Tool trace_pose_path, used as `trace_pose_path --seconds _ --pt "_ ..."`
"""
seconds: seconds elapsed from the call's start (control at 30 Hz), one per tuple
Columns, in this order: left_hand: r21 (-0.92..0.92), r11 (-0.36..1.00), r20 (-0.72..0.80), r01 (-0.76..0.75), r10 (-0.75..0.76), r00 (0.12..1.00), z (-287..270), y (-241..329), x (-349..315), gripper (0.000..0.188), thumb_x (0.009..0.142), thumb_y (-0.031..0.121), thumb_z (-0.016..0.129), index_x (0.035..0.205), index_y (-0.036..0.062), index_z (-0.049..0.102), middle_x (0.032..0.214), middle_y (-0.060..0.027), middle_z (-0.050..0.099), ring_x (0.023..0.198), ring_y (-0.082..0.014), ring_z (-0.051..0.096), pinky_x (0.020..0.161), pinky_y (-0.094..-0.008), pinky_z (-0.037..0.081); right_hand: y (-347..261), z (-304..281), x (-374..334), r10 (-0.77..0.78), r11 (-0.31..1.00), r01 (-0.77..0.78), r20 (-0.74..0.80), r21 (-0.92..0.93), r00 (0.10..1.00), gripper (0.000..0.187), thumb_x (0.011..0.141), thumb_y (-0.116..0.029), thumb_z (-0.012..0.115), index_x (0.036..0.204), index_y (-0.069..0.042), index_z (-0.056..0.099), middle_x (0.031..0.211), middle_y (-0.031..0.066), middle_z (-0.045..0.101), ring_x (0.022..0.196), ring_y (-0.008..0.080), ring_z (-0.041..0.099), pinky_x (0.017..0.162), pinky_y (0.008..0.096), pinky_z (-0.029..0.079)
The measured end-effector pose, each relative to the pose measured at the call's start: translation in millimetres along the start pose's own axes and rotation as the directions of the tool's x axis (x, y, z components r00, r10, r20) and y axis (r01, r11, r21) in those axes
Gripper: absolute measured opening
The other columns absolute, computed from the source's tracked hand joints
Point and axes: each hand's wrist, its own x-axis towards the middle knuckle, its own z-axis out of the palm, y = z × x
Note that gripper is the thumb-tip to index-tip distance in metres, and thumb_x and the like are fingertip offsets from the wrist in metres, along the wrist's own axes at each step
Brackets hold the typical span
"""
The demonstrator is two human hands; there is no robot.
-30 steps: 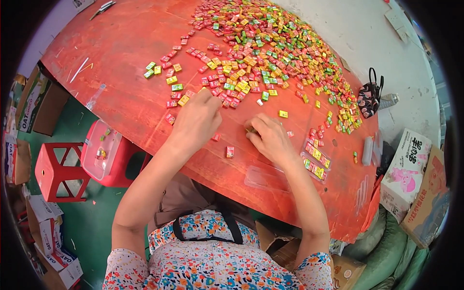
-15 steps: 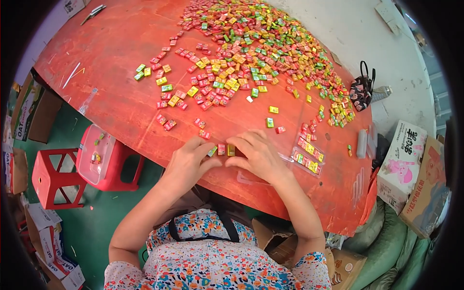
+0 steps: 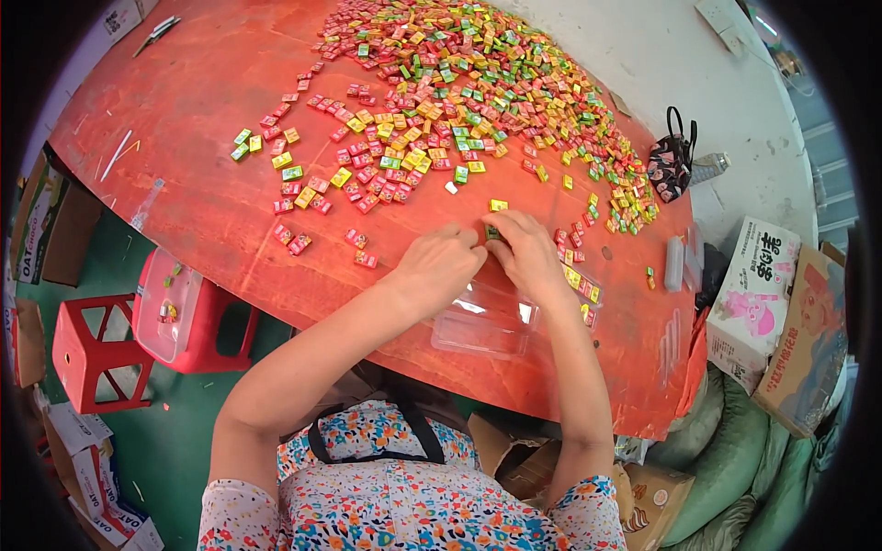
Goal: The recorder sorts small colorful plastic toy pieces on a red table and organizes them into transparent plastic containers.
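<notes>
My right hand point(image 3: 530, 257) is over the table, its thumb and forefinger closed about a small green box point(image 3: 492, 232) on the red surface. Close beside it on the left, my left hand point(image 3: 443, 264) has its fingers curled together; anything inside them is hidden. A small yellow box point(image 3: 498, 205) lies just beyond the right fingertips. Nearer to me rests a clear plastic tray point(image 3: 482, 332). Another clear tray holding red and yellow boxes point(image 3: 581, 284) is partly covered by my right forearm.
A large heap of small coloured boxes point(image 3: 496, 83) spreads over the far side of the red table point(image 3: 220, 184). A patterned bag point(image 3: 671, 165) stands against the wall at the right. Red stools point(image 3: 101, 354) and cartons point(image 3: 753, 303) flank the table.
Both hands have moved away from me and to the right, up to the green box. The short row of boxes between them is no longer visible, and the near clear tray now shows.
</notes>
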Motion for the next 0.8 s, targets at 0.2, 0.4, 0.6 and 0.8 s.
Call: trace_pose_path --seconds 0.2,0.4,0.6,0.8 --pt "0.039 0.999 -0.08 -0.003 0.006 0.997 -20.5 -9.3 -14.3 0.011 0.084 0.012 0.063 0.09 0.0035 0.062 0.086 -0.0128 0.058 0.085 -0.0319 0.062 0.071 -0.0422 0.054 -4.5 3.9 -2.0 0.03 0.986 -0.042 0.076 0.16 0.997 0.029 0.082 -0.007 0.07 0.109 -0.003 0.064 0.104 0.0144 0.066 0.096 0.0357 0.064 0.084 0.0447 0.051" --pt "-0.088 0.996 -0.147 -0.008 -0.006 0.989 -26.2 -9.6 -31.4 0.014 0.083 0.009 0.062 0.095 0.0029 0.066 0.091 -0.0133 0.063 0.087 -0.0337 0.063 0.072 -0.0423 0.055 -40.7 4.0 0.3 0.082 0.941 -0.111 0.103 0.319 0.991 0.03 0.084 -0.003 0.07 0.113 -0.003 0.063 0.103 0.0129 0.065 0.092 0.0277 0.066 0.079 0.0363 0.054" --pt "-0.05 0.999 0.018 -0.008 0.009 1.0 -20.0 -7.9 -23.7 0.017 0.085 0.009 0.059 0.099 0.0042 0.068 0.097 -0.0121 0.063 0.092 -0.0326 0.063 0.076 -0.0425 0.054 -52.1 -0.7 -45.2 0.257 0.91 -0.225 -0.048 0.349 0.965 0.03 0.083 -0.003 0.072 0.112 -0.003 0.064 0.104 0.0126 0.065 0.092 0.0275 0.066 0.08 0.0353 0.053" --pt "0.046 0.987 0.042 -0.156 0.154 0.987 -22.4 -18.3 -15.4 0.015 0.083 0.009 0.058 0.092 0.0052 0.068 0.095 -0.0126 0.063 0.092 -0.0324 0.063 0.078 -0.0431 0.054 -57.1 1.6 -81.5 0.059 0.976 -0.045 -0.063 0.212 0.996 0.031 0.079 -0.005 0.076 0.108 -0.003 0.067 0.107 0.0129 0.065 0.097 0.0297 0.063 0.083 0.0365 0.051"
